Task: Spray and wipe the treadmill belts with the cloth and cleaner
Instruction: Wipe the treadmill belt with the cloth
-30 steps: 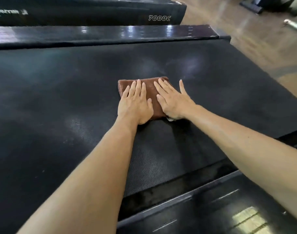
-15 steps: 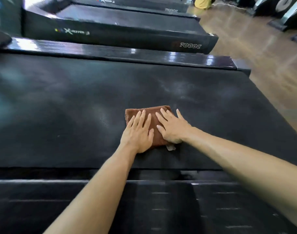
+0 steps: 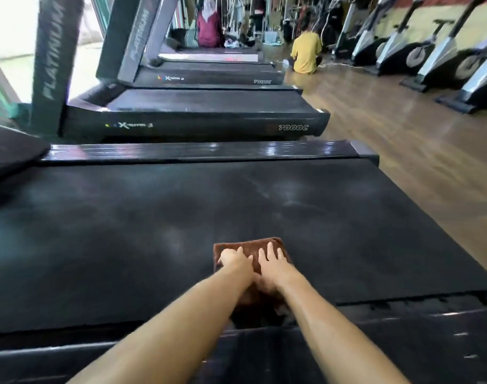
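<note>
Folded brown terry cloth (image 3: 247, 249), roughly rectangular, lies flat on wide black textured treadmill belt (image 3: 126, 231), toward near edge, right of centre. Far edge and left corner of cloth exposed; near part covered. Belt matte, with pale hazy smears across the middle and far right

Brown cloth (image 3: 247, 246) on a black, finely textured belt (image 3: 153, 231) with pale smears — glossy tan wood floor (image 3: 403, 139) right, yellow shirt (image 3: 307, 52) upper centre.
</note>
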